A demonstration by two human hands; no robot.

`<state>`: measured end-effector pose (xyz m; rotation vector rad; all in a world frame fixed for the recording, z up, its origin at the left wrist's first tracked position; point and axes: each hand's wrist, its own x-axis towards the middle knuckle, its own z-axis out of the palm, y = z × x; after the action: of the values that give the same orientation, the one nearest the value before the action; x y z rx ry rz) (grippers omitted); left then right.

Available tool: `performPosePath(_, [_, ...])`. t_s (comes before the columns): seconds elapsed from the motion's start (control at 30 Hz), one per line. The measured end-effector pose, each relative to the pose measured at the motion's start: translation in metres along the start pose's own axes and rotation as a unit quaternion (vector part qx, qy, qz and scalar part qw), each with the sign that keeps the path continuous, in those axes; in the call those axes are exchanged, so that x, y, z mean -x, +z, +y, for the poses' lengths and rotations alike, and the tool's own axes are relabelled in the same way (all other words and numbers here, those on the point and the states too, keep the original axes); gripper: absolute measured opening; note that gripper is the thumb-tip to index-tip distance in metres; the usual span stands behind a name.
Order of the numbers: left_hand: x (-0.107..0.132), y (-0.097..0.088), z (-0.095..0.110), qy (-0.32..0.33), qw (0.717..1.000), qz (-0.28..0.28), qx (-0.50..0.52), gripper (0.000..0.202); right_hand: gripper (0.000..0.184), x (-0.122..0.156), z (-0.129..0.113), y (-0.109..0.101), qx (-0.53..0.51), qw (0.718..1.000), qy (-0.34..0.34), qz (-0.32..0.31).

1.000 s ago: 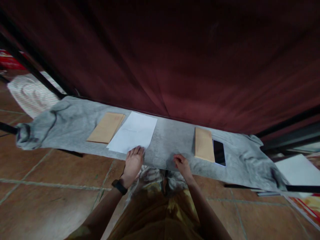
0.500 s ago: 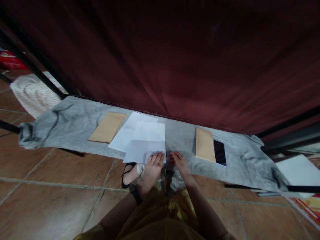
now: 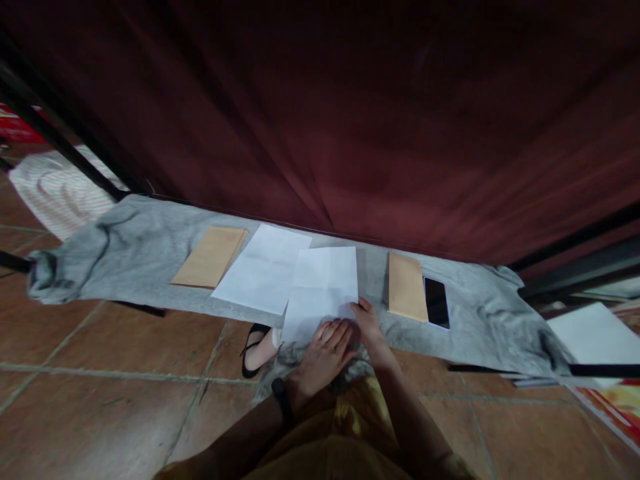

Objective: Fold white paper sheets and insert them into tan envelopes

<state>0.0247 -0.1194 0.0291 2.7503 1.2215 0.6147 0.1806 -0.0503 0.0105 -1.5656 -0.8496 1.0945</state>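
Observation:
A creased white sheet of paper [image 3: 325, 277] lies in front of me, its near edge at the front of the grey cloth. My left hand [image 3: 327, 352] rests on the sheet's near right corner, fingers stretched out flat. At the right edge, my right hand [image 3: 369, 325] pinches the same sheet, its thumb partly hidden. To the left lies a second white sheet [image 3: 263, 270], slightly overlapped by the first. Farther left is a stack of brown paper envelopes [image 3: 210, 257]. Another brown envelope [image 3: 406, 287] lies to the right of my right hand.
A phone [image 3: 437, 303] with a dark screen touches the right envelope. The grey cloth [image 3: 145, 247] covers a narrow bench-like surface. Behind it hangs a dark red curtain [image 3: 320, 133]. Black bars [image 3: 580, 240] stand at both ends, and a shoed foot [image 3: 255, 350] shows below.
The upper sheet has moved right and now overlaps the other sheet less. My left hand has moved right with it. My right hand, apart from the paper before, now grips its right edge.

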Motion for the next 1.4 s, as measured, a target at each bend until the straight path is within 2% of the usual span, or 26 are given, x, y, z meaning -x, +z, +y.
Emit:
performPosePath(0.17, [0.000, -0.001, -0.022, -0.041, 0.998, 0.038, 0.017, 0.038, 0.036, -0.008, 0.001, -0.017, -0.005, 0.999, 0.006, 0.034])
performPosePath(0.37, [0.000, -0.001, -0.044, -0.056, 0.998, 0.024, 0.018, 0.041, 0.025, -0.018, 0.006, -0.021, -0.008, 0.996, 0.008, 0.089])
performPosePath(0.67, [0.000, 0.002, -0.052, -0.055, 0.998, 0.023, 0.017, 0.040, 0.015, -0.037, -0.004, -0.008, 0.045, 0.997, -0.004, 0.068])
performPosePath(0.9, [0.000, 0.005, -0.055, -0.050, 0.999, -0.005, 0.018, 0.039, 0.014, -0.055, -0.005, -0.017, 0.138, 0.988, -0.044, 0.045])
performPosePath(1.03, [0.001, 0.012, -0.058, -0.042, 0.999, -0.010, 0.009, 0.040, 0.021, -0.050, -0.002, -0.019, 0.180, 0.980, -0.057, 0.058])
performPosePath(1.13, [0.001, 0.016, -0.063, -0.029, 0.999, -0.018, -0.002, 0.042, 0.037, -0.037, 0.001, -0.016, 0.239, 0.962, -0.101, 0.090])
performPosePath(1.23, [0.003, 0.019, -0.066, -0.014, 0.999, -0.030, -0.021, 0.048, 0.046, -0.024, 0.002, -0.013, 0.330, 0.923, -0.166, 0.111])
performPosePath(1.33, [0.005, 0.018, -0.067, -0.012, 0.998, -0.044, -0.031, 0.053, 0.046, -0.018, 0.000, -0.013, 0.386, 0.889, -0.222, 0.104])
performPosePath(1.4, [0.004, 0.016, -0.066, -0.015, 0.998, -0.051, -0.032, 0.053, 0.045, -0.016, -0.002, -0.010, 0.386, 0.882, -0.259, 0.075])
